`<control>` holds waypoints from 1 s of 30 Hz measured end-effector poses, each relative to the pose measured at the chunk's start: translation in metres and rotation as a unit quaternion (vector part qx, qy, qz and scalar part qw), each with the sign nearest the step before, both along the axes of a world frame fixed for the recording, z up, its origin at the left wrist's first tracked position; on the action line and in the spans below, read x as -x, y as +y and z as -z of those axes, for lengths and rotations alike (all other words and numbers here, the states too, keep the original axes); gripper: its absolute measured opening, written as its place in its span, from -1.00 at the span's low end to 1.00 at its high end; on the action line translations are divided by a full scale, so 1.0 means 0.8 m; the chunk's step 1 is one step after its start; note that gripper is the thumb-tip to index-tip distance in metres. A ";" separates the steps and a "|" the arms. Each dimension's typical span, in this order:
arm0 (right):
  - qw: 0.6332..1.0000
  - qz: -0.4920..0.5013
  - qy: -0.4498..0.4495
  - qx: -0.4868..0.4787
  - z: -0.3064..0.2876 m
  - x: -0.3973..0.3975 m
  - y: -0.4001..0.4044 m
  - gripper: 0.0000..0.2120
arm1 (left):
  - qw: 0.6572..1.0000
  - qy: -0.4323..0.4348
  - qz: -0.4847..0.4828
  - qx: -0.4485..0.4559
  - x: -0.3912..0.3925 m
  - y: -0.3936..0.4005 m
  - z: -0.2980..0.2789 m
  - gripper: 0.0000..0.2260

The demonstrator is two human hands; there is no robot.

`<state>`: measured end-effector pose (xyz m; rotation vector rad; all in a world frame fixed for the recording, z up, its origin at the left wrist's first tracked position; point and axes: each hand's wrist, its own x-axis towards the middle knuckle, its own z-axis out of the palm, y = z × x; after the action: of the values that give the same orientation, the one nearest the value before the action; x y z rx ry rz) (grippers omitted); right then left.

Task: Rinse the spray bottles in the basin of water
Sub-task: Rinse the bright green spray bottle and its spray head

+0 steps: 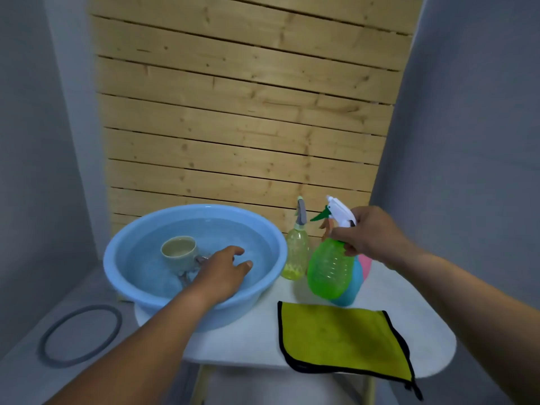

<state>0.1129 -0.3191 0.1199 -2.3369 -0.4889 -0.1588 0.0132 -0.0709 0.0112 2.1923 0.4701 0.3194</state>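
My right hand (pixel 368 233) grips the neck of a green spray bottle (pixel 328 267) with a white trigger head, lifted and tilted above the white table. Behind it stand a blue bottle (pixel 352 287) and a pink one (pixel 365 264), both mostly hidden. A yellow spray bottle (pixel 297 252) stands upright beside the blue basin (pixel 263 287), which holds water. My left hand (pixel 225 273) reaches over the basin's near rim, fingers loosely spread above the water, holding nothing. A beige mug (pixel 178 250) lies tilted in the water, with a metal object next to it.
A yellow-green cloth with black trim (pixel 342 340) lies on the table's (pixel 248 343) front right, one corner hanging over the edge. A grey ring (pixel 80 336) lies on the floor at left. A wooden slat panel (pixel 242 112) stands behind the table.
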 end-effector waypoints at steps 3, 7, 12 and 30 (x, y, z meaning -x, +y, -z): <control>0.998 -0.010 0.016 0.053 0.037 0.005 -0.010 -0.76 | 1.000 0.009 -0.002 -0.009 -0.001 0.000 0.001 -0.61; 0.996 -0.032 0.028 0.078 0.081 0.017 -0.007 -0.74 | 1.000 0.005 0.003 -0.001 -0.001 0.002 0.002 -0.62; 0.997 0.011 0.049 0.055 0.103 0.026 0.013 -0.72 | 1.000 -0.003 -0.001 0.002 -0.003 0.004 0.006 -0.62; 0.953 0.136 -0.076 0.261 -0.027 -0.099 0.033 -0.76 | 1.000 -0.008 0.004 0.009 -0.001 0.001 0.008 -0.61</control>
<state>0.1918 -0.2927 0.1416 -2.9253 -0.3008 -0.3816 0.0143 -0.0704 0.0048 2.1712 0.4534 0.3269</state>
